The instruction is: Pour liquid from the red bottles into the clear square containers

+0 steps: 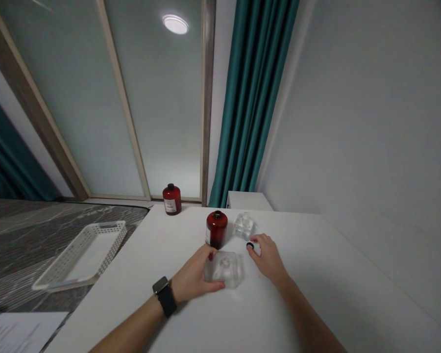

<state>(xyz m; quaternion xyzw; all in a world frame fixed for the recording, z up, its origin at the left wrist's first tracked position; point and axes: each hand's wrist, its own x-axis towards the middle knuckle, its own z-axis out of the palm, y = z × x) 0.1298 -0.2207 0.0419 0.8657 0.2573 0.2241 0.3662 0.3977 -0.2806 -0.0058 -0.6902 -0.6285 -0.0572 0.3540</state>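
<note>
My left hand [196, 277], with a black watch on its wrist, is wrapped around the left side of a square clear glass bottle [230, 269] on the white table. The bottle's round neck shows on top. To its right, my right hand [266, 255] pinches a small black cap [250, 245] between thumb and fingers, apart from the bottle. Just beyond my left hand is a dark red bottle [216, 228] with a white label; its open-looking neck has no tall cap. A second clear glass bottle [244, 225] stands beside it, beyond my right hand.
Another red bottle [172, 200] with a black cap stands at the table's far left corner. A white perforated basket [62, 262] lies left of the white table [191, 323]. A white cabinet [248, 200] and a green curtain [255, 98] are behind; a wall rises at right.
</note>
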